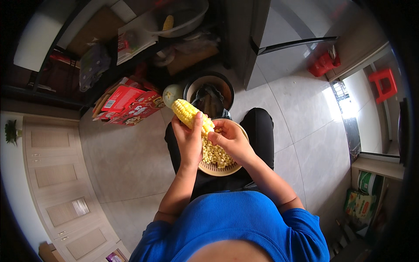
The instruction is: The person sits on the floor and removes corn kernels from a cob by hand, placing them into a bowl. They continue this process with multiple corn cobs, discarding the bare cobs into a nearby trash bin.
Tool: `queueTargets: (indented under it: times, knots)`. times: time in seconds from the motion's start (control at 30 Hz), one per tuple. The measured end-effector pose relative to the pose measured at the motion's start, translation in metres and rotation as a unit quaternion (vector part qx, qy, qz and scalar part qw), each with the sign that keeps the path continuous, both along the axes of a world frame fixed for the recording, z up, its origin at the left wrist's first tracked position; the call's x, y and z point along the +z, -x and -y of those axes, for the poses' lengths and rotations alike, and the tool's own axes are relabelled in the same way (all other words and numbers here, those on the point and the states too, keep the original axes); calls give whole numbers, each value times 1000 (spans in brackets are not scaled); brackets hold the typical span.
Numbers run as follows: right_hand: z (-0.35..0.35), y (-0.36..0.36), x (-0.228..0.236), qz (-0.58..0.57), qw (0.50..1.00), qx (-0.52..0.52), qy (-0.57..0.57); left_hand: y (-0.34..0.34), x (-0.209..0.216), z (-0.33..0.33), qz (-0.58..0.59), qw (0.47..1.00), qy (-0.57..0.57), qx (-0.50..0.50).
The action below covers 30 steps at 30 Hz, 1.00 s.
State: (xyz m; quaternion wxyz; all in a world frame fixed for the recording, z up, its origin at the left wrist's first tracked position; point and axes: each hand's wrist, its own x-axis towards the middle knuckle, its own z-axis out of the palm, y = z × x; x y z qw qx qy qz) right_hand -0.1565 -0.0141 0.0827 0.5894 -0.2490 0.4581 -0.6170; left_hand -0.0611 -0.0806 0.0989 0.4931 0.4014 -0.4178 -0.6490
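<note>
A yellow ear of corn [187,112] is held up in front of me, tilted with its far end to the upper left. My left hand [190,139] wraps round its middle, the thumb lying along the top. Closed on the near end, my right hand [230,139] presses its thumb against the kernels there. Right below both hands, a beige basket [222,173] with a slotted wall rests on my lap. Loose corn kernels [214,155] lie heaped inside it. The fingers under the ear are partly hidden.
Just beyond my knees stands a dark-lined trash bin [228,86], with a pale round melon [173,94] and red cartons [131,105] to its left. A shelf behind carries a clear bowl [192,22] holding another corn ear. A grey fridge [288,52] is at the far right.
</note>
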Motion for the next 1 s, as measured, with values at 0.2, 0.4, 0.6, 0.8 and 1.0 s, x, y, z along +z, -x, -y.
queueTargets:
  times: [0.2,0.4,0.6,0.8,1.0]
  knots:
    - [1,0,9,-26,1000,-7,-4,-2,-7,0,45,998,48,-5]
    - [1,1,4,-41,999,27,-4,-3,-3,-1,67,995,66,-19]
    - [1,4,-3,-16,999,33,-17,-6,-6,3,49,998,4,-28]
    - [-1,1,14,-21,1000,7,-20,-4,-4,3,11,1000,-14,-9]
    - [0,1,4,-51,998,-7,-29,-2,2,0,-34,999,-30,-11]
